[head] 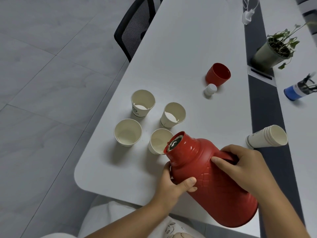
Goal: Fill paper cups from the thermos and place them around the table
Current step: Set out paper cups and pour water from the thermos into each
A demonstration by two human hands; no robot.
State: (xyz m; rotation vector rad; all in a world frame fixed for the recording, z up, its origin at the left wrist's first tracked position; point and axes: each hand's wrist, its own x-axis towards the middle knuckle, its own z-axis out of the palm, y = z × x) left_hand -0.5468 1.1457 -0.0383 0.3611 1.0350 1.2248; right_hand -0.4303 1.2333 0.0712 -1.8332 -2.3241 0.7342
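Head view, landmark: red thermos [214, 182], held tilted above the near edge of the white table [180, 48], open mouth toward the cups.
Right hand [240, 165]: fingers curled round the thermos handle.
Left hand [176, 184]: cupped under the thermos neck, thumb pressed on its body.
Nearest paper cup [157, 141]: touching the thermos mouth.
Three other cups [127, 132]: upright, just beyond the mouth.
Stacked cups [267, 136]: on their side, beyond the handle.
Red lid [217, 73] and white stopper [210, 89]: well beyond the mouth.
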